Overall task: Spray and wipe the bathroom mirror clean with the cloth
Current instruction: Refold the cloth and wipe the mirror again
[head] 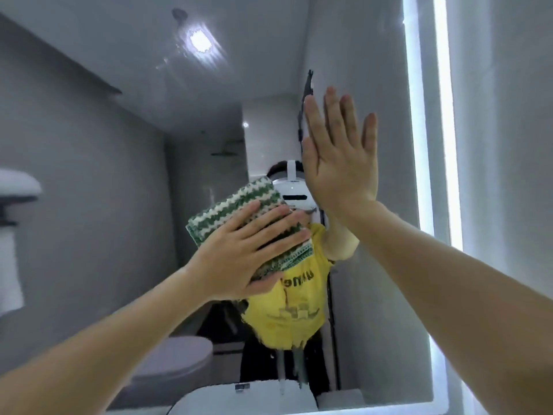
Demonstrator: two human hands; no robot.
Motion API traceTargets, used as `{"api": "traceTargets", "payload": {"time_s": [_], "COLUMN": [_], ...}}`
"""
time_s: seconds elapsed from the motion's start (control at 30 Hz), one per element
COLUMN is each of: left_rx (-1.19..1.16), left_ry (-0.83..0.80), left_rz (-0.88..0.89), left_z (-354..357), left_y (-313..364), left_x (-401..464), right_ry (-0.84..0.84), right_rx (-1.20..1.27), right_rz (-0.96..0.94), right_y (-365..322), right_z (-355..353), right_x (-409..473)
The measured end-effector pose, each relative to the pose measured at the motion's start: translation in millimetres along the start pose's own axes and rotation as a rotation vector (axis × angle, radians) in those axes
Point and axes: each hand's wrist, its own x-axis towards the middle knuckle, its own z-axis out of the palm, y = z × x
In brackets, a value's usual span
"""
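the mirror (pixel 89 181) fills nearly the whole frame, with a lit strip (pixel 414 145) run down its right side and along the bottom edge, so the glass is brightly shown and smears can be read. faint streaks and droplets are seen on the glass at the upper centre around the reflected ceiling lamp (pixel 199 40), and runs of wet near the bottom centre, which suggests spray has already been laid on and wiping is now in hand.

in the reflection a yellow shirt (pixel 287 313) is seen at lower centre, a toilet (pixel 176 363) at lower left, and a folded towel on a rail (pixel 18 187) at the left edge.

the right hand (pixel 341 172) is laid flat on the glass right of centre, fingers straight and pointed up, nothing held; it is likely placed there as a brace while the other arm works.

the left hand (pixel 242 256) is spread at centre, fingers straight and slanted to the right, its grip open and pressing, not curled round anything. beneath it the cloth (pixel 239 208), folded, green and white in zigzag stripes, is pinned flat against the mirror at centre frame, its upper left part showing clear of the fingers. a flat palm is judged to be used so that pressure is shared over the whole pad. no spray bottle is to be seen.
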Motion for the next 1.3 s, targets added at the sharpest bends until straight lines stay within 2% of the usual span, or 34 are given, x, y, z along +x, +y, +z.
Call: {"api": "traceTargets", "payload": {"time_s": [0.07, 0.13, 0.23, 0.33, 0.4, 0.5, 0.63, 0.83, 0.93, 1.03, 1.13, 1.3], "left_rx": [0.039, 0.091, 0.178, 0.085, 0.052, 0.037, 0.017, 0.064, 0.054, 0.023, -0.018, 0.006], "left_ry": [-0.016, 0.004, 0.097, 0.021, 0.023, 0.082, 0.066, 0.019, 0.027, 0.067, 0.132, 0.192], "left_rz": [0.073, 0.045, -0.256, -0.718, -0.858, -0.954, -0.961, -0.698, -0.636, -0.782, -0.954, -1.052], "left_z": [-2, -4, -17, -33, -30, -23, -18, -26, -30, -33, -34, -32], "left_y": [-25, -56, -122, -169, -167, -149, -152, -187, -212, -250, -286, -321], "left_x": [11, 25, 33, 30, 31, 37, 34, 16, 12, 4, -13, -49], "right_ry": [0.010, 0.017, 0.028, 0.047, 0.060, 0.073, 0.068, 0.015, -0.003, -0.012, 0.055, 0.159], "right_rx": [0.008, 0.022, 0.028, 0.028, 0.029, 0.018, -0.023, -0.012, -0.022, -0.046, -0.056, -0.048], "right_rz": [-0.011, -0.016, -0.025, -0.028, -0.030, 0.000, 0.031, -0.107, -0.158, -0.111, -0.075, -0.038], "right_y": [1, 1, -1, -2, -3, -3, -13, -47, -75, -88, -96, -103], "right_z": [0, 0, 1, 2, 2, 2, 2, -1, -2, 2, 10, 20], "right_x": [-1, -1, -1, -1, -1, -3, -2, 31, 59, 80, 91, 89]}}
